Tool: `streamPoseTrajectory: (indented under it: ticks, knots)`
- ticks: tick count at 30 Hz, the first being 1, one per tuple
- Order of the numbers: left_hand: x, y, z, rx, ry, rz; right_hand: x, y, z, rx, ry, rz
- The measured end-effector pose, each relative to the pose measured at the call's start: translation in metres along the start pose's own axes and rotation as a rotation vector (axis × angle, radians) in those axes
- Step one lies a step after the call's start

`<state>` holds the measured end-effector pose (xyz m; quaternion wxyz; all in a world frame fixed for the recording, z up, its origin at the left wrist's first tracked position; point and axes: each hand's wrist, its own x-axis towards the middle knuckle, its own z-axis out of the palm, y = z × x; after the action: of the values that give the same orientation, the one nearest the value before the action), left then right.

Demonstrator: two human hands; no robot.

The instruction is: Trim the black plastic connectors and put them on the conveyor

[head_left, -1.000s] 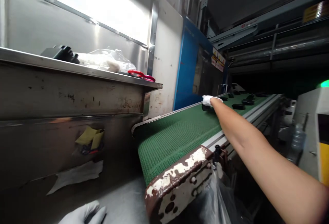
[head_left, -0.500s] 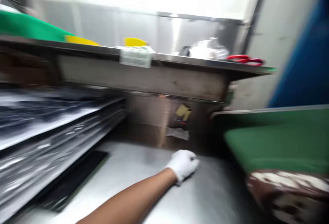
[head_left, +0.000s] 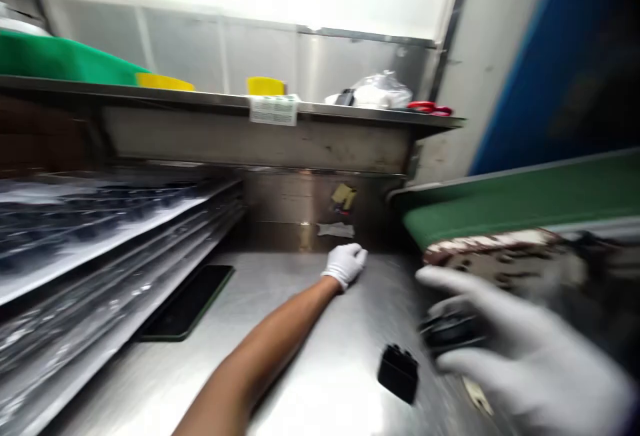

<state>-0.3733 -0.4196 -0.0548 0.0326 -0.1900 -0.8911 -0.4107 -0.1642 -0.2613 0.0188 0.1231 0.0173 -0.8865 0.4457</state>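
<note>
My left hand (head_left: 346, 264), in a white glove, lies at the far part of the metal table, its fingers curled in. Nothing sticks out of it, though its underside is hidden. At the lower right my right hand (head_left: 520, 349), gloved in white and blurred, grips a dark plastic part (head_left: 453, 331) between thumb and fingers. A small black box-like piece (head_left: 399, 374) with little prongs on its top edge lies on the table (head_left: 320, 383), left of the right hand. Partly under that hand is a small cream-coloured piece (head_left: 477, 396).
Stacked clear plastic trays (head_left: 115, 269) with dark parts fill the left side. A dark flat tablet-like device (head_left: 190, 306) lies beside them. A green conveyor belt (head_left: 525, 196) runs at the right. Overhead, a shelf (head_left: 210, 99) holds yellow bins (head_left: 266, 86) and red-handled scissors (head_left: 425, 107).
My right hand has come into view at the lower right with the dark plastic part. The view has shifted, so the black piece on the table now shows. My left hand still has its fingers curled.
</note>
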Motion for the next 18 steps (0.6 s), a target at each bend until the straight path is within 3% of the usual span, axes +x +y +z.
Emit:
streamPoseTrajectory:
  ticks: [2,4,6,8,10,13,15,18]
  knots:
    - [-0.015,0.004,0.003,-0.100,-0.023,-0.003,-0.039,0.006,0.027,0.161,-0.170,0.138]
    - [-0.040,0.005,0.002,-0.203,-0.105,-0.021,-0.059,0.013,0.063,0.366,-0.246,0.243]
    - [-0.071,0.005,-0.008,-0.304,-0.216,-0.034,-0.066,0.018,0.092,0.316,-0.211,0.261]
    - [-0.104,0.005,-0.024,-0.385,-0.313,-0.029,-0.068,0.020,0.106,0.119,-0.150,0.231]
    - [-0.135,0.008,-0.043,-0.435,-0.405,-0.011,-0.069,0.020,0.108,0.044,-0.107,0.197]
    - [-0.172,0.020,-0.063,-0.443,-0.558,-0.038,-0.075,0.022,0.101,0.168,-0.102,0.225]
    - [-0.189,0.031,-0.064,-0.423,-0.622,-0.078,-0.080,0.027,0.095,0.225,-0.103,0.234]
    - [-0.202,0.045,-0.053,-0.396,-0.604,-0.080,-0.089,0.036,0.093,0.273,-0.074,0.172]
